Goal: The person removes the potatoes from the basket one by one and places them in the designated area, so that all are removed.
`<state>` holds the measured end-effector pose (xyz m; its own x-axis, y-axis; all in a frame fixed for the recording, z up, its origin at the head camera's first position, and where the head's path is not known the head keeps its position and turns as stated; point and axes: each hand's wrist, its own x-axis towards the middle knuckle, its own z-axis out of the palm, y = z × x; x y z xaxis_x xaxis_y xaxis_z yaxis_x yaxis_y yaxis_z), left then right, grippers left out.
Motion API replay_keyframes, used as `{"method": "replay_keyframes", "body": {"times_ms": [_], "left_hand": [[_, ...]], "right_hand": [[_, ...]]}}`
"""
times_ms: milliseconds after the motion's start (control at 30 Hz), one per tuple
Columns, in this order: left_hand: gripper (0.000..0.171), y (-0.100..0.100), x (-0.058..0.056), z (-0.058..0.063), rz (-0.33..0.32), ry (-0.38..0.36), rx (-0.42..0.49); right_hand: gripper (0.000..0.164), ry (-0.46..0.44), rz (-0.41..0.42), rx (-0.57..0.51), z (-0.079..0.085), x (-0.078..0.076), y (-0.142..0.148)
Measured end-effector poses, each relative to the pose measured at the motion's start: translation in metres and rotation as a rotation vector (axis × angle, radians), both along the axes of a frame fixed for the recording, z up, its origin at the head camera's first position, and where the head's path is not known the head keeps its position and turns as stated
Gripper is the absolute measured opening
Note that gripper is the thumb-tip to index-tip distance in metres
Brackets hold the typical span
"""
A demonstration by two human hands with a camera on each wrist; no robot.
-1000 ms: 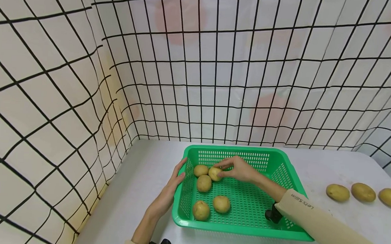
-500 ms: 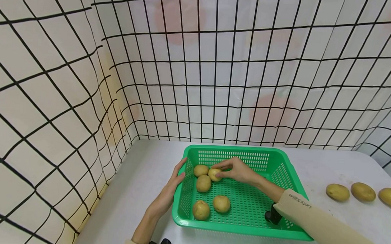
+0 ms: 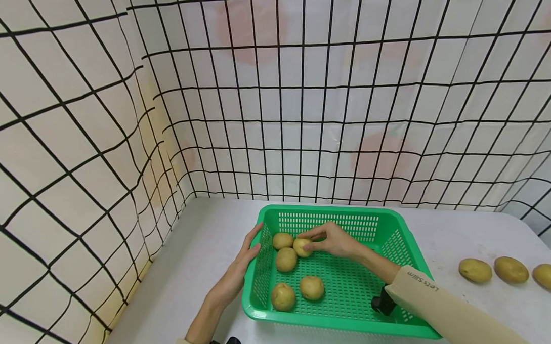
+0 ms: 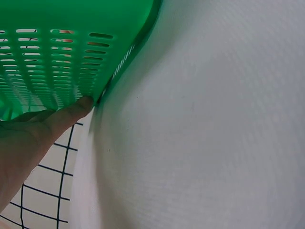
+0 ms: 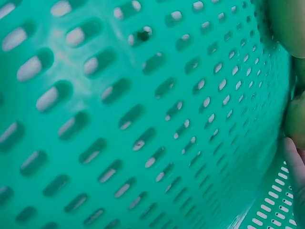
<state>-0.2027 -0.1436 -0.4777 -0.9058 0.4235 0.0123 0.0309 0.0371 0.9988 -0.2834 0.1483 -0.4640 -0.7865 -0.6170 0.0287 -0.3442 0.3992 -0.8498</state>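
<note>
Green basket [image 3: 343, 324]: right hand [image 3: 331, 240] pinches a potato [image 3: 300, 248] left of its palm; straight-fingered left hand [image 3: 240, 265] touches the basket's left side.

Head view: elevated, facing forward and down at basket [image 3: 349, 291] and counter [image 3: 200, 250]. Left wrist view: close, outside basket. Right wrist view: close, inside. Basket common to all three.

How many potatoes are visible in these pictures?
8. Five are in the green basket: one potato held by the right hand, two beside it, two nearer the camera. Three lie on the table, right of the basket. The right sleeve may hide others.
</note>
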Motion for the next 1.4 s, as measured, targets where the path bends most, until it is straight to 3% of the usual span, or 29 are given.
{"method": "replay_keyframes", "body": {"times_ms": [633, 1400], "left_hand": [[0.053, -0.001, 0.000, 0.000, 0.002, -0.017, -0.010], [0.053, -0.001, 0.000, 0.001, 0.006, -0.021, 0.001]], "right_hand": [[0.036, -0.007, 0.038, -0.021, 0.008, -0.003, 0.004], [0.037, -0.049, -0.021, -0.073, 0.028, -0.005, 0.010]]}}
